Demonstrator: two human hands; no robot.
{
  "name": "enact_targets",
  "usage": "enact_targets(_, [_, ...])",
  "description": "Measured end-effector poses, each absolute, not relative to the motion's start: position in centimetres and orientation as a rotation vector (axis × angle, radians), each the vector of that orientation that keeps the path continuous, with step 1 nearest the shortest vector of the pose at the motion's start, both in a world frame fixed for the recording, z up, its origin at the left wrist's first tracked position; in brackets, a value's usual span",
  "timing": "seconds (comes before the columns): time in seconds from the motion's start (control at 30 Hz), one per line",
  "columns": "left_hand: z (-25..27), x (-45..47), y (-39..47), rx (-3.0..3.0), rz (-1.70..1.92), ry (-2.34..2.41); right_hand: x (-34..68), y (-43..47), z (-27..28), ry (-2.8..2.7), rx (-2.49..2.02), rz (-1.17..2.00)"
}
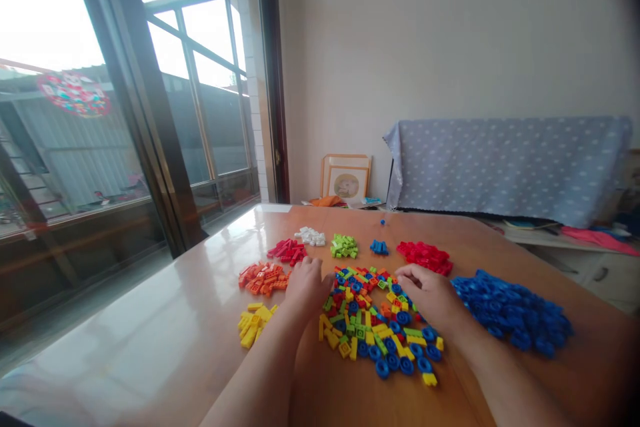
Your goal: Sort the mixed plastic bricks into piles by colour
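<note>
The mixed heap of small plastic bricks and round pieces (pixel 357 331) mingles yellow, lime green, red and orange with deep blue, the blue showing mostly on the rounds. Single-colour piles of plastic pieces ring it: bright yellow (pixel 253 325), orange (pixel 264 279), pinkish crimson (pixel 287 251), white (pixel 311 236), lime green (pixel 344 246), medium blue (pixel 379 248), vivid red (pixel 424 257) and strong royal blue (pixel 515 313). The glossy orange-brown tabletop (pixel 440 407) pales to whitish glare at left. A grey-blue draped cloth (pixel 500 160) carries scattered white spots; the plain wall (pixel 340 67) is greyish white. The round window decoration (pixel 75 93) mixes red, white and teal.
</note>
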State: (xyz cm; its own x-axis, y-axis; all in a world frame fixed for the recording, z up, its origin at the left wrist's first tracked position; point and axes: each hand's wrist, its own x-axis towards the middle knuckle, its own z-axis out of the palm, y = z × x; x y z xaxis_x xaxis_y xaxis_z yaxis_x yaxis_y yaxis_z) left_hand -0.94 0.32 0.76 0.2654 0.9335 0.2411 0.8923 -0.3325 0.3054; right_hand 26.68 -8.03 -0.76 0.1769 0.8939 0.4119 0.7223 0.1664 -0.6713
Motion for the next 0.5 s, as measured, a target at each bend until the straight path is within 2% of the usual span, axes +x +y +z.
enact_targets(0.3, [1.2, 0.5, -0.8, 2.524, 0.629, 1.284, 27.5, -9.3, -0.5, -1.775, -1.683, 0.667])
enact_targets(0.5, [1.7, 1.0, -1.8, 2.586, 0.642, 1.177, 25.4, -9.7, 0.4, -1.899, -1.793, 0.639])
